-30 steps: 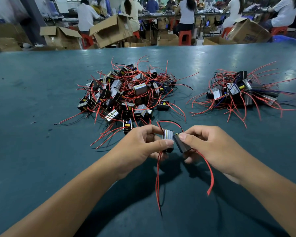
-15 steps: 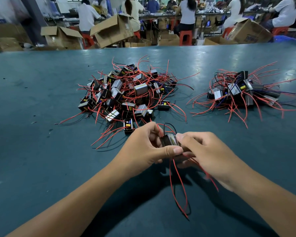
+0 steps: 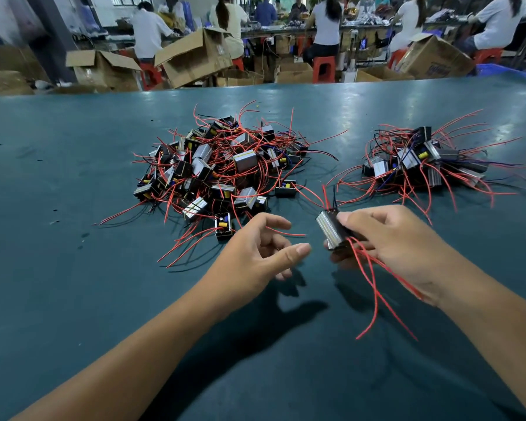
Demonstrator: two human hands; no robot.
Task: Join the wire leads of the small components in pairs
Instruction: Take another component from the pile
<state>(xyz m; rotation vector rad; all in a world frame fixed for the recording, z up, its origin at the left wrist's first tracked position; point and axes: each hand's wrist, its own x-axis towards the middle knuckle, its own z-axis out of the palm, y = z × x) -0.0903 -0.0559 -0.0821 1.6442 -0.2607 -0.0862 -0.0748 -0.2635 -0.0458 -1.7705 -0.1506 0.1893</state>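
Observation:
My right hand [image 3: 389, 247] grips a pair of small black-and-silver components [image 3: 331, 230] pressed together, their red leads hanging down and to the right. My left hand [image 3: 255, 253] hovers just left of them, fingers loosely spread and holding nothing. A big heap of loose components with red wires [image 3: 222, 168] lies beyond my left hand. A smaller heap of components [image 3: 422, 161] lies to the far right.
The green table [image 3: 73, 253] stretches wide around both heaps. Beyond its far edge stand open cardboard boxes [image 3: 195, 56] and red stools, with several people seated at benches, backs turned.
My left hand has let go of the components and drawn back to the left. My right hand now holds both components together and has moved slightly right.

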